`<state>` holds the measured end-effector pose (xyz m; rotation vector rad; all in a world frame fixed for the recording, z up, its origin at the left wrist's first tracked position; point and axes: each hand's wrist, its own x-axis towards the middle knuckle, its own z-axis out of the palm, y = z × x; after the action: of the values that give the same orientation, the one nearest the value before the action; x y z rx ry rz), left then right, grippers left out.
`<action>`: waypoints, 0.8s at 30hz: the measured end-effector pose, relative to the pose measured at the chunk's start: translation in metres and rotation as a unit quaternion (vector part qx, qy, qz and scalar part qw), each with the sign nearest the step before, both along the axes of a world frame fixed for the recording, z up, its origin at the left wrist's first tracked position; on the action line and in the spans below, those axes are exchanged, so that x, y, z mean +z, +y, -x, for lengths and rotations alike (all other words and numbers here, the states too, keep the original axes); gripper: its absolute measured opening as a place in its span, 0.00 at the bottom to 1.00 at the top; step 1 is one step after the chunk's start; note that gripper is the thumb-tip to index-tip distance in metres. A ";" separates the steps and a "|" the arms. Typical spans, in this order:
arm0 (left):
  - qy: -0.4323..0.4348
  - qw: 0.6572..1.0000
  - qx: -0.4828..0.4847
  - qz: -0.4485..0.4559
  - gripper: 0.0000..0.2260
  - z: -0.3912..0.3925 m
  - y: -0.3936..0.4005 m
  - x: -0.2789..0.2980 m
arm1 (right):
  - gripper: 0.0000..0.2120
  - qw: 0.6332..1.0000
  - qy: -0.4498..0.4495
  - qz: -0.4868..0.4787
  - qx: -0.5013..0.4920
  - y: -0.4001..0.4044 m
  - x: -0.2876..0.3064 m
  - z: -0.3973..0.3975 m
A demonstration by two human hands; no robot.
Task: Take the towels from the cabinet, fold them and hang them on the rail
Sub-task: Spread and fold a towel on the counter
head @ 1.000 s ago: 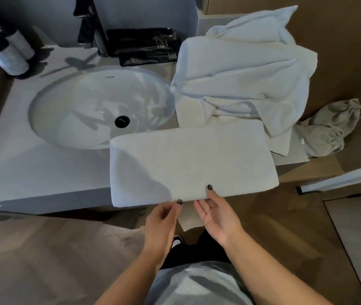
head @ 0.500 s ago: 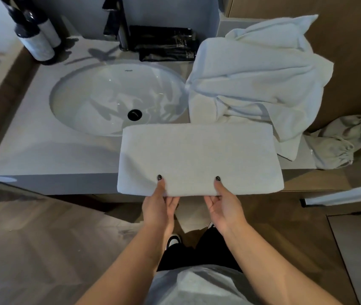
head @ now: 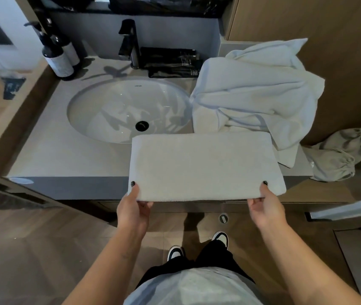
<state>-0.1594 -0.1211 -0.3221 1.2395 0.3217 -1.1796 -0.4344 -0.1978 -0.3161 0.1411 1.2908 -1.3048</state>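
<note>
A white folded towel [head: 206, 166] lies as a flat rectangle on the near edge of the counter [head: 49, 155], right of the sink [head: 100, 111], its near edge overhanging. The left hand [head: 133, 208] pinches its near-left corner and the right hand [head: 265, 208] its near-right corner, thumbs on top. The sink basin holds nothing visible except its dark drain [head: 142, 126]; a crumpled white towel [head: 256, 93] is heaped on the counter just beyond the folded one.

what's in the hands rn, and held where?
The folded white towel, by its near edge: left hand pinches the near-left corner, right hand the near-right one.
</note>
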 end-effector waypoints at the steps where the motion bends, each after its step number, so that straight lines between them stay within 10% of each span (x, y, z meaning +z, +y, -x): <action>1: -0.032 0.999 -0.016 -0.014 0.05 -0.003 0.002 0.002 | 0.06 1.000 0.024 -0.004 0.005 -0.001 0.002 0.005; 5: -0.253 0.962 -0.099 -0.031 0.13 -0.015 0.011 0.009 | 0.10 0.978 0.192 0.005 0.087 -0.002 0.008 0.028; 10: -0.543 0.764 -0.346 0.047 0.21 -0.039 0.022 0.019 | 0.30 0.866 0.395 0.093 0.292 -0.005 0.027 0.062; 13: -0.565 0.696 -0.443 0.024 0.17 -0.056 0.020 0.023 | 0.23 0.776 0.440 0.134 0.431 -0.012 0.041 0.079; 16: -0.499 0.700 -0.510 0.035 0.19 -0.065 0.018 0.034 | 0.19 0.720 0.444 0.137 0.516 -0.023 0.045 0.098; 21: -0.550 0.575 -0.605 -0.027 0.35 -0.066 0.021 0.042 | 0.25 0.615 0.441 0.171 0.631 -0.038 0.056 0.120; 24: -0.611 0.587 -0.531 0.008 0.30 -0.062 0.022 0.045 | 0.24 0.553 0.506 0.187 0.636 -0.043 0.054 0.124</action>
<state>-0.0974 -0.0989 -0.2770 1.9791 -1.6952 -0.8816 -0.5583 -0.2411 -0.2618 -1.8015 1.3724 -0.1551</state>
